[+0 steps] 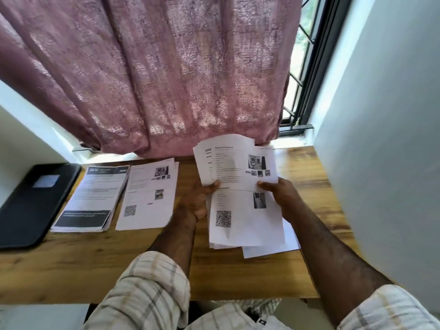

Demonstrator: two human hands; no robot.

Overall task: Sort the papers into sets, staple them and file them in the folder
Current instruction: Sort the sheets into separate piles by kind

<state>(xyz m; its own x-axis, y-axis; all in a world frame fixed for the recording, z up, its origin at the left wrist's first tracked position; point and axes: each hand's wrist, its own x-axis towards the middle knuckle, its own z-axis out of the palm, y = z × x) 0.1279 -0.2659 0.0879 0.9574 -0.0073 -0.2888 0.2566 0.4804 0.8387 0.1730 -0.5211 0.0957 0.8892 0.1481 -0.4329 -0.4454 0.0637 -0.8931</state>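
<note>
A fanned stack of printed sheets (pixel 234 163) is lifted above the wooden desk (pixel 142 265). My left hand (pixel 200 201) grips its lower left edge and my right hand (pixel 276 191) pinches its lower right edge. Under my hands lies a page with a QR code (pixel 242 220) on top of more loose sheets (pixel 292 239). Two sorted piles rest to the left: one with a dark banner (pixel 92 198) and one with small photos and a QR code (pixel 148 196). A black folder (pixel 33 201) lies shut at the desk's far left.
A mauve curtain (pixel 154 75) hangs behind the desk, its hem touching the back edge. A barred window (pixel 302 67) shows at the right, next to a white wall (pixel 381 139). Bare wood lies along the desk's front edge.
</note>
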